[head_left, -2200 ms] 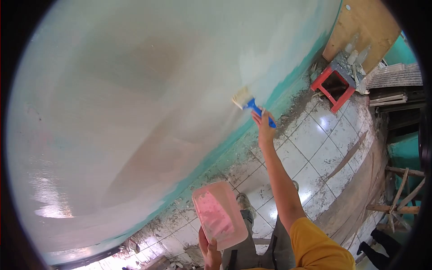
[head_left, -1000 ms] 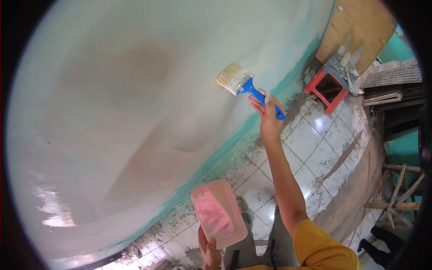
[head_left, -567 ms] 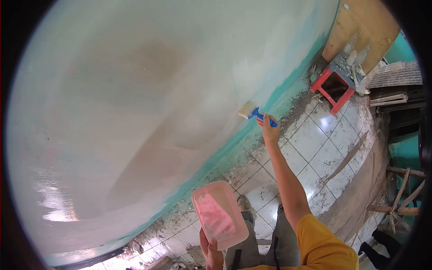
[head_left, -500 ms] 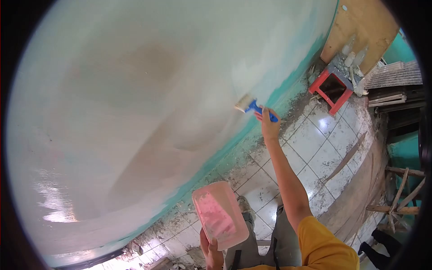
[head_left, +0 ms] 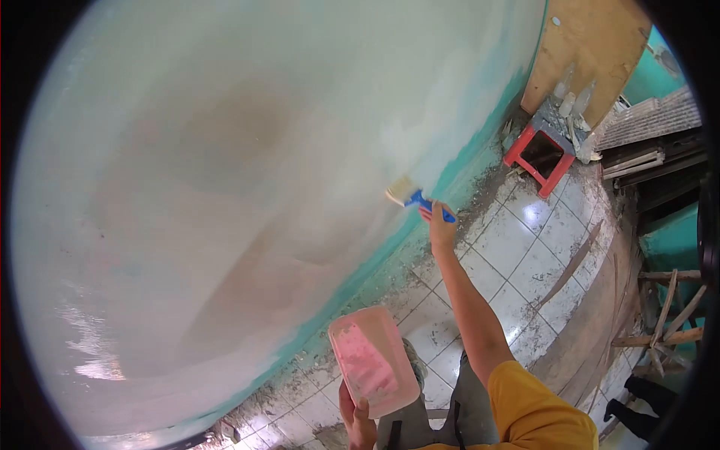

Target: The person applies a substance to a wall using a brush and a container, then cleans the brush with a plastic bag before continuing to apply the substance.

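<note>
My right hand is closed round the blue handle of a wide paint brush. The pale bristles lie against the whitish wall, just above its turquoise lower band. Low in the view, my left hand grips the near left edge of a pink plastic tub, with the thumb at the rim. Smeared pink and greyish material shows inside the tub. It is held over the floor, in front of my legs.
A red and grey stool with plastic bottles on it stands by a wooden board. Stacked corrugated sheets and a wooden frame are at the right. The tiled floor is dusty.
The brush and my right hand have moved slightly down and left along the wall. The tub appears slightly further right, and the whole view has shifted a little.
</note>
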`<state>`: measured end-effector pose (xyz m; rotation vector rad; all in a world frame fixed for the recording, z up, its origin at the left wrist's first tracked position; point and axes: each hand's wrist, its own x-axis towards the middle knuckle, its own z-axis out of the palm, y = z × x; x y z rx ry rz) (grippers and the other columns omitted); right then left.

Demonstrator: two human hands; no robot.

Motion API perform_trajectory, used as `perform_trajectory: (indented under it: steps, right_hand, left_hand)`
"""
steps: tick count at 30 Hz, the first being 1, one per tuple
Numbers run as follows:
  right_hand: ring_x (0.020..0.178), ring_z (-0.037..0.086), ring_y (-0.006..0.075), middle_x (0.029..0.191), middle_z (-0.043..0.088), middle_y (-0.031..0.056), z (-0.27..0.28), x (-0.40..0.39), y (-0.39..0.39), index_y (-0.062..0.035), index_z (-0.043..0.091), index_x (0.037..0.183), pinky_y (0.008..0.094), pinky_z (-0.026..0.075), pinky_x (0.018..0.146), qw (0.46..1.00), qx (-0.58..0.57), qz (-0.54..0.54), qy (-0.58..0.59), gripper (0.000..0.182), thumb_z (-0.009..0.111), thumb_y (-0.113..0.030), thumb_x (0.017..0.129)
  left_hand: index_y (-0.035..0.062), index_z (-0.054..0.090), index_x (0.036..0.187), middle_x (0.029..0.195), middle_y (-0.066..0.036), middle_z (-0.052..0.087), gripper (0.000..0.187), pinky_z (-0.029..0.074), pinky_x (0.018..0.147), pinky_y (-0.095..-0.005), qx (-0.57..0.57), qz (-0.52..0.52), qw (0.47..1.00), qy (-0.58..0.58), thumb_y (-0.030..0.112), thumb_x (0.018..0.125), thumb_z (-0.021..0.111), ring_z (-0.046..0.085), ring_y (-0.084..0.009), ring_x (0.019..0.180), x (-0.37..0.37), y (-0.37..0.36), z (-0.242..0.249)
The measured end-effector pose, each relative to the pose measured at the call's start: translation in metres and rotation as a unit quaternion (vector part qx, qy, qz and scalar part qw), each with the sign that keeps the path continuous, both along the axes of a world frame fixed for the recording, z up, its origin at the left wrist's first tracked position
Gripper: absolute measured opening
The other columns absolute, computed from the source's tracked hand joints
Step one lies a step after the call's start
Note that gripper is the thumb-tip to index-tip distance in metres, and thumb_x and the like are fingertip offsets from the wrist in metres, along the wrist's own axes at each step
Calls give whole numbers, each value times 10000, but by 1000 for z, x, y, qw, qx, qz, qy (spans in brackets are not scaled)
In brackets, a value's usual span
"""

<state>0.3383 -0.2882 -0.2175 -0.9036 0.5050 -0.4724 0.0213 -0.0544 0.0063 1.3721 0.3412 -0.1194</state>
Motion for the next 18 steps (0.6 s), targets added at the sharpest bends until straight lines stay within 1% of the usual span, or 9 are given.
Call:
perform_trajectory:
  steps: [1,2,4,7,9,12,14,16,18]
  right_hand:
    - [824,716,216,925,708,135,5,-2,-1,67,665,1076,301,563,746,999,-19,12,46,312,544,-210,996]
    - [824,716,216,925,708,135,10,1,-3,67,665,1076,301,563,746,999,-22,10,41,312,544,-210,996]
    - [799,713,200,901,712,121,60,9,-2,52,683,1037,278,549,720,999,-45,12,12,293,560,-208,980]
    - [789,713,200,893,715,124,178,22,-3,53,689,1009,286,553,728,993,-111,-11,-43,273,548,-179,972]
    - [821,716,213,924,715,142,264,15,-6,56,679,1033,300,559,769,989,-111,-20,-95,284,536,-180,968]
    - [903,718,229,1000,717,163,328,10,-16,62,640,1119,300,558,826,985,-78,-2,-153,335,523,-222,983]
    - [924,713,234,1024,712,165,306,11,-18,58,626,1147,319,553,867,984,-71,3,-163,362,514,-248,988]
    - [915,709,250,1027,697,176,244,17,-11,76,615,1139,348,560,893,984,-25,-3,-177,359,520,-239,995]
    - [925,706,248,1054,689,174,172,11,6,79,598,1167,355,560,908,992,26,28,-121,370,512,-241,1002]
  left_hand:
    - [-69,292,1459,1376,-187,478,844,426,1057,-427,10,-5,1000,10,493,898,579,502,-297,1280,-2,5,0]
    - [-67,293,1460,1376,-184,479,820,426,1057,-425,19,-9,1000,21,465,904,577,505,-293,1277,-4,10,0]
    - [-65,295,1460,1378,-184,479,791,426,1057,-421,3,-8,1000,8,433,910,571,506,-288,1278,-5,17,-1]
    - [-60,299,1460,1382,-185,477,749,426,1058,-415,-16,3,1000,-1,387,921,563,506,-284,1280,-5,23,9]
    - [-58,300,1460,1384,-186,476,734,427,1059,-413,-27,14,1000,-2,373,925,561,505,-285,1281,-4,23,18]
    - [-53,302,1462,1392,-187,473,722,427,1060,-413,-28,7,999,-21,365,933,560,504,-289,1286,-1,30,28]
    - [-47,300,1465,1396,-185,470,727,426,1060,-419,4,16,999,-29,371,934,565,503,-293,1289,-3,39,16]
    - [-44,303,1465,1396,-183,471,726,427,1058,-419,1,23,999,-36,374,934,567,505,-292,1287,0,41,12]
    - [-42,306,1464,1395,-181,472,725,429,1055,-419,5,28,999,-37,377,934,569,507,-291,1284,-1,48,4]
